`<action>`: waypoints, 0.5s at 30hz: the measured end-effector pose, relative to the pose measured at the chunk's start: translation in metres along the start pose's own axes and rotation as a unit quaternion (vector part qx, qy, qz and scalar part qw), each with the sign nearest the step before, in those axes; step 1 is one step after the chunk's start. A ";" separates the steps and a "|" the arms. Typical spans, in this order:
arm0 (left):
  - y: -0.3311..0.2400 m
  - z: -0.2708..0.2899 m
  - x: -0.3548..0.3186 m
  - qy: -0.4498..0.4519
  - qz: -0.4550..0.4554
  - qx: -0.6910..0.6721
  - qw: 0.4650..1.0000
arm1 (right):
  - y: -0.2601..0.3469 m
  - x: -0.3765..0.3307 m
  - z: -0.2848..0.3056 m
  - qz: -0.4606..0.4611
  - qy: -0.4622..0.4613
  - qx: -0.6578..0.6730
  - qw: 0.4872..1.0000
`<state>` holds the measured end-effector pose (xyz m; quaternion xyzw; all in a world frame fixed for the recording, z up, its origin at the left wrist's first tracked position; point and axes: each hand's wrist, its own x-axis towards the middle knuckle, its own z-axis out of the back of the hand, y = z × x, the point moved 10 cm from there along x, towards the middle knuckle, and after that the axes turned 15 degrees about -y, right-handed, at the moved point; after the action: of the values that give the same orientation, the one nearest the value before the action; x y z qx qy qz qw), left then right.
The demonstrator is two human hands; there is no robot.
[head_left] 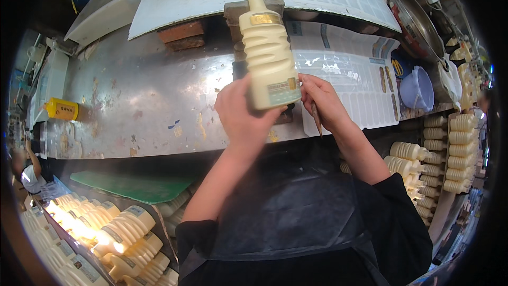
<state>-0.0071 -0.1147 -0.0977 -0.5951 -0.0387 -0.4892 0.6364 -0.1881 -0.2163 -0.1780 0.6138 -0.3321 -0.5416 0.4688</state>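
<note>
My left hand grips the base of a cream-coloured ribbed plastic bottle and holds it upright above the metal worktable. The bottle has a small silver cap and a pale label near its base. My right hand touches the label edge at the bottle's lower right with its fingertips and also holds a thin brown stick that points down.
Label backing sheets lie on the table at the right. A yellow box sits at the left edge. Crates with several matching bottles stand at lower left and right. A blue cup and metal pan sit at the far right.
</note>
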 end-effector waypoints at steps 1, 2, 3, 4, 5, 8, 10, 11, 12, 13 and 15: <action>0.000 0.000 0.000 -0.002 -0.003 0.004 1.000 | -0.001 0.001 0.000 -0.003 -0.001 -0.001 1.000; 0.000 0.001 0.000 -0.005 -0.005 0.008 1.000 | -0.002 0.001 0.000 -0.006 -0.002 -0.003 1.000; 0.000 0.001 0.000 -0.007 -0.008 0.012 1.000 | 0.001 0.000 0.000 -0.003 -0.005 -0.009 1.000; 0.000 0.002 -0.001 -0.006 -0.008 0.012 1.000 | 0.004 -0.002 0.001 0.000 -0.008 -0.013 1.000; 0.001 0.002 -0.001 -0.006 -0.007 0.013 1.000 | 0.005 -0.002 0.001 0.003 -0.012 -0.017 1.000; 0.006 0.004 -0.003 -0.009 -0.012 0.018 1.000 | 0.007 -0.002 0.003 0.016 0.003 -0.011 1.000; 0.011 0.003 -0.004 0.003 -0.002 0.022 1.000 | 0.011 -0.005 0.001 0.021 0.018 -0.009 1.000; 0.014 0.003 -0.006 0.017 0.010 0.024 1.000 | 0.015 -0.007 0.000 0.024 0.024 -0.007 0.999; 0.018 0.003 -0.007 0.032 0.023 0.025 0.999 | 0.018 -0.009 0.000 0.020 0.026 -0.018 0.999; 0.021 0.002 -0.009 0.046 0.025 0.013 0.999 | 0.022 -0.012 0.000 0.018 0.023 -0.025 0.999; 0.038 0.004 -0.013 0.044 0.050 0.002 0.998 | 0.032 -0.016 -0.003 0.040 0.035 -0.029 0.998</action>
<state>0.0131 -0.1111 -0.1324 -0.5727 0.0181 -0.4821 0.6628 -0.1856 -0.2115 -0.1424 0.6044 -0.3238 -0.5103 0.5191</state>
